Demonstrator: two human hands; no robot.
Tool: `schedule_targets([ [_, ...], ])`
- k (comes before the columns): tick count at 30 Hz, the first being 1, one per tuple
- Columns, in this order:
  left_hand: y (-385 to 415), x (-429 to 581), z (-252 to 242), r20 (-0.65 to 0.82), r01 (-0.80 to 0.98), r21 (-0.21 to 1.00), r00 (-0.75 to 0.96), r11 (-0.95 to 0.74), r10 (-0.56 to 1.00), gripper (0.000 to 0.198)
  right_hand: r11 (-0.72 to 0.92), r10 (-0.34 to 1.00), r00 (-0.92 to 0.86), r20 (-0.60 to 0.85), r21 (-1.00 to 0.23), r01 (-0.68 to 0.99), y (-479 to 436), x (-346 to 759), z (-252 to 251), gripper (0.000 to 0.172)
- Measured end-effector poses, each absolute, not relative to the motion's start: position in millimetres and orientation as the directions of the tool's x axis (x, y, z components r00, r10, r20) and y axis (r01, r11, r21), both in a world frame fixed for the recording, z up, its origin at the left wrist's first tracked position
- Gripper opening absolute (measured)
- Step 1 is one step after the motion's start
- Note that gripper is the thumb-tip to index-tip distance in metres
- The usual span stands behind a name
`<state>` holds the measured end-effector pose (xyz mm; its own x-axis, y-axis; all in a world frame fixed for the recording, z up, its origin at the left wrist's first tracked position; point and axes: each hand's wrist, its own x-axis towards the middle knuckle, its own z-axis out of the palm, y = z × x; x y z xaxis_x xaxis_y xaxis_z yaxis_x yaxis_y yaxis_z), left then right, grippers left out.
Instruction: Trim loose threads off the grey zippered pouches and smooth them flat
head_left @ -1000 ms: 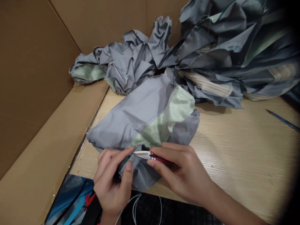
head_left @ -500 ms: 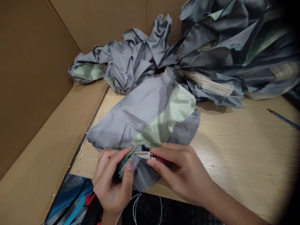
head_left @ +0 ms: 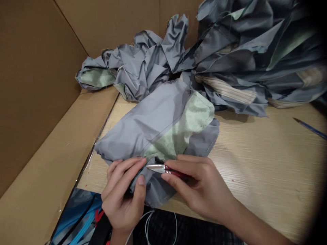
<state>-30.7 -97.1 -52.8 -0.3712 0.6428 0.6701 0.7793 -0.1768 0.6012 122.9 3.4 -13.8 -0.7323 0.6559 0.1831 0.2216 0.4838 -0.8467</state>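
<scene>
- Right hand [head_left: 198, 189] pinches red-handled snips [head_left: 155, 167] between thumb and fingers, a short grip close to the blades, tips aimed left
- Left hand [head_left: 122, 200] closes on a bunched fold of gray cloth [head_left: 143, 129], thumb in front, fingers curled around it
- Snip tips sit at the fold, just beside the left forefinger; the blades look shut, though that is hard to tell at this size
- The work is done up close: the fold is pinched tight and raised off the table, and the blades enter from the side, clear of the left thumb
- White cord [head_left: 147, 226] loops below the left wrist, beside a blue-and-black bag [head_left: 76, 216] at the table's near corner
- The cloth lies on a pale wood-grain table [head_left: 255, 170], its green lining [head_left: 195, 117] showing
- Behind it, a crumpled bunch of the same cloth [head_left: 139, 69] touches a larger heap [head_left: 242, 58] with striped lining
- A blue-handled pointed tool [head_left: 310, 128] lies at the table's right — only its end is in view
- Cardboard walls [head_left: 33, 85] box in the table's left and back
</scene>
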Motion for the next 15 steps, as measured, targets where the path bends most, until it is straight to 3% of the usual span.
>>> schedule_targets([
  [15, -97.3, -29.5, -50.6, 0.701, 0.791, 0.574, -0.342, -0.211, 0.625, 0.053, 0.482, 0.659, -0.730, 0.179, -0.846, 0.228, 3.1, 124.0, -15.8, 0.020],
])
